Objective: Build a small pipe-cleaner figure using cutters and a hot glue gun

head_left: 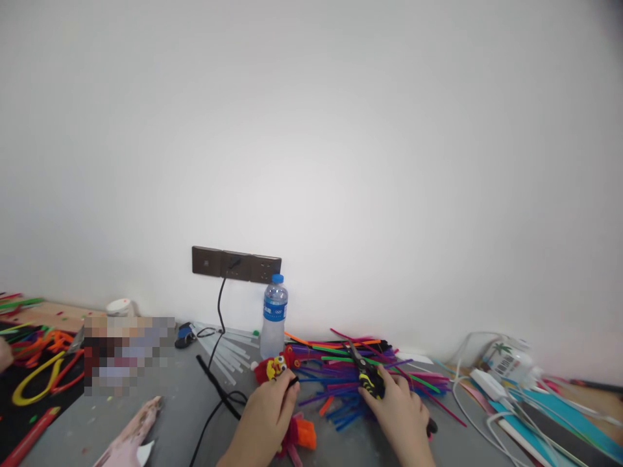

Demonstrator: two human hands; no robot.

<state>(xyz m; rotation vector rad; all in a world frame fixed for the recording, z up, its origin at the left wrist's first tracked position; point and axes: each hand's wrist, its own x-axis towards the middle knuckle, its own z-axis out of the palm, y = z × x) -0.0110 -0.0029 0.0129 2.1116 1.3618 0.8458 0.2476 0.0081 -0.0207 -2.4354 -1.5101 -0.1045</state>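
My left hand (265, 418) is closed with its fingers pinched on a black fuzzy pipe cleaner (214, 383); a short black end pokes out past the fingertips. Just beyond that hand is a red and yellow fuzzy figure (278, 368), partly covered by the fingers. A red and orange fuzzy piece (305, 433) shows beside my left wrist. My right hand (402, 412) is wrapped round black-and-yellow long-nose pliers (372, 383), whose jaws point away over a pile of coloured pipe cleaners (335, 376).
A water bottle (275, 324) stands by the wall below a socket strip (236, 264) with a black cable. Clear sticks (224, 353) lie left of it. White cables (491, 389) and a plastic pack (506, 357) are at right. Scissors (48, 376) and a co-worker's hand (4, 355) are far left.
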